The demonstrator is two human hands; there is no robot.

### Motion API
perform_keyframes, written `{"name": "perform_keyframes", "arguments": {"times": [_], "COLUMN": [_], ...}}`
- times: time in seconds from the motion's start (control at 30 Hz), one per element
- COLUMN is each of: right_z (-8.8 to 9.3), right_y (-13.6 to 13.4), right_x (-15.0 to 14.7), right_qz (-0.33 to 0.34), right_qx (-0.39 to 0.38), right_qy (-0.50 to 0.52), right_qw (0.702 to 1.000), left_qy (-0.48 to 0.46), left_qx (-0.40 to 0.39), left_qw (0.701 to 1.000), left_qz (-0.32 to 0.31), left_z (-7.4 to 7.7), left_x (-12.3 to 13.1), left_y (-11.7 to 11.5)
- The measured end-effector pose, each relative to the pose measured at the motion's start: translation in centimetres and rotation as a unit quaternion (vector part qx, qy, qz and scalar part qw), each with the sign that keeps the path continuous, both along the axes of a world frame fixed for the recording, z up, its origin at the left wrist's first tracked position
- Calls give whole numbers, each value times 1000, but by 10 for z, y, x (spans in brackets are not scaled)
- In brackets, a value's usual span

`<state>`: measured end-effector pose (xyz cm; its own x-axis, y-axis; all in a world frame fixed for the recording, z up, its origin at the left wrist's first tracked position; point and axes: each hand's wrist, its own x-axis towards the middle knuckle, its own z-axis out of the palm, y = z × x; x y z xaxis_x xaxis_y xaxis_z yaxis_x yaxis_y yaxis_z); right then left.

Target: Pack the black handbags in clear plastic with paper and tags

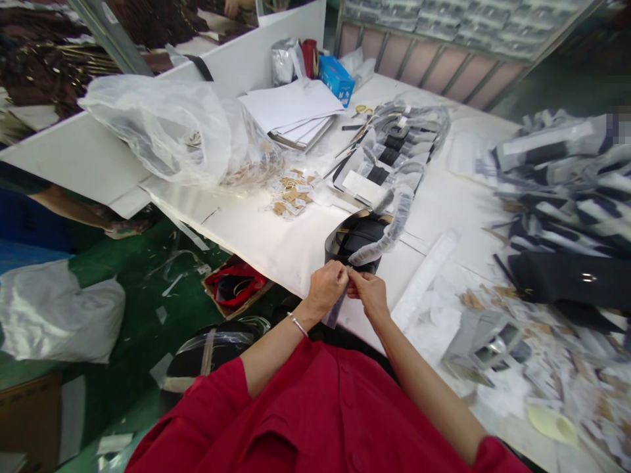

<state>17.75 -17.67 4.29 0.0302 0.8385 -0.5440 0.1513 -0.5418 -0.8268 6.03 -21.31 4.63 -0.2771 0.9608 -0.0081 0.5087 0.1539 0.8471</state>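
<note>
Two hands meet on my feed, left hand [326, 287] and right hand [371, 292], each with a narrow grip seemingly pinching a dark strip [336, 310] (the exact contact is too small for me to tell). Its long axis runs toward the wearer. The black bag [365, 231] sits just beyond both hands, neither clearly nearer, by the surface's [276, 240] near edge.

Wearer's hands [327, 288] numbered two; black bag [365, 231] at them, one; blue box [336, 77], one; bracelet [296, 323], one.
</note>
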Motion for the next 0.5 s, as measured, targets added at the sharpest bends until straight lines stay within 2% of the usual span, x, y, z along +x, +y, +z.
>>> {"name": "perform_keyframes", "arguments": {"times": [0.13, 0.23, 0.33, 0.43, 0.5], "right_z": [-2, 0, 3, 3, 1], "right_y": [-2, -3, -3, -2, -1], "right_x": [-3, -6, -8, -10, -12], "right_qz": [9, 9, 14, 12, 4], "right_qx": [13, 15, 37, 60, 60], "right_qy": [-25, -38, -49, -54, -31], "right_qw": [1000, 999, 998, 997, 998], "left_qy": [-135, -170, -120, 8, 92], "left_qx": [-37, -54, -27, 28, 52], "left_qw": [987, 979, 990, 999, 994], "left_qz": [76, 97, 75, 20, -14], "left_z": [-9, -14, -12, -8, -7], "left_x": [1, 2, 3, 3, 3], "left_y": [-8, -14, -14, -12, -12]}}
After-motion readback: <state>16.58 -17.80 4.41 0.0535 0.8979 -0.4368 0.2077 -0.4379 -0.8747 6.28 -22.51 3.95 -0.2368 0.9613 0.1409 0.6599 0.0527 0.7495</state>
